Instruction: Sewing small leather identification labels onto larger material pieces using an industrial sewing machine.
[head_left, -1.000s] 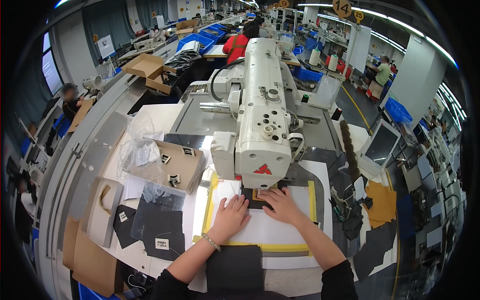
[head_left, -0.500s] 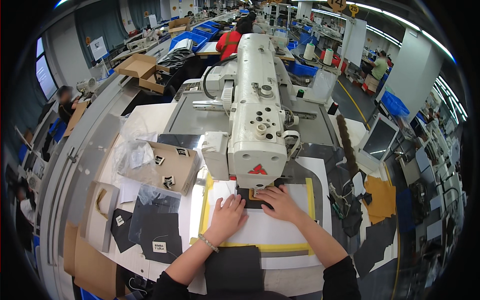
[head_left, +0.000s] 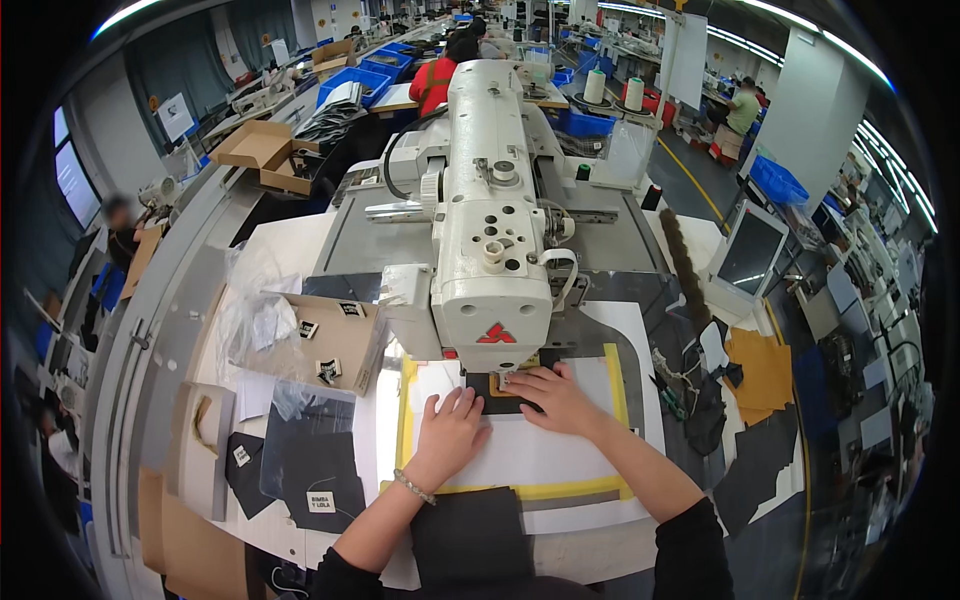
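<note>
A white sewing machine [head_left: 492, 240] stands in front of me, its head over a white sheet [head_left: 540, 455] edged with yellow tape. Under the head lies a dark fabric piece [head_left: 500, 405], with a small golden-yellow frame [head_left: 494, 384] on top. My left hand [head_left: 450, 432] rests flat at the fabric's left corner, fingers stretched out. From the right, my right hand [head_left: 560, 402] reaches over the fabric, its fingers extended and their tips beside the golden frame. The fingertips partly cover the frame and whatever lies inside it.
A shallow cardboard box [head_left: 350, 365] with several small labels stands at left. Dark fabric pieces [head_left: 325, 470] bearing labels lie near it. Another black piece [head_left: 470, 540] is at the front edge. Scissors [head_left: 668, 400], brown cloth [head_left: 758, 375] and a screen [head_left: 750, 245] are at right.
The whole view has shifted slightly, the machine now sitting further left in the picture. Both hands stay in nearly the same place on the fabric.
</note>
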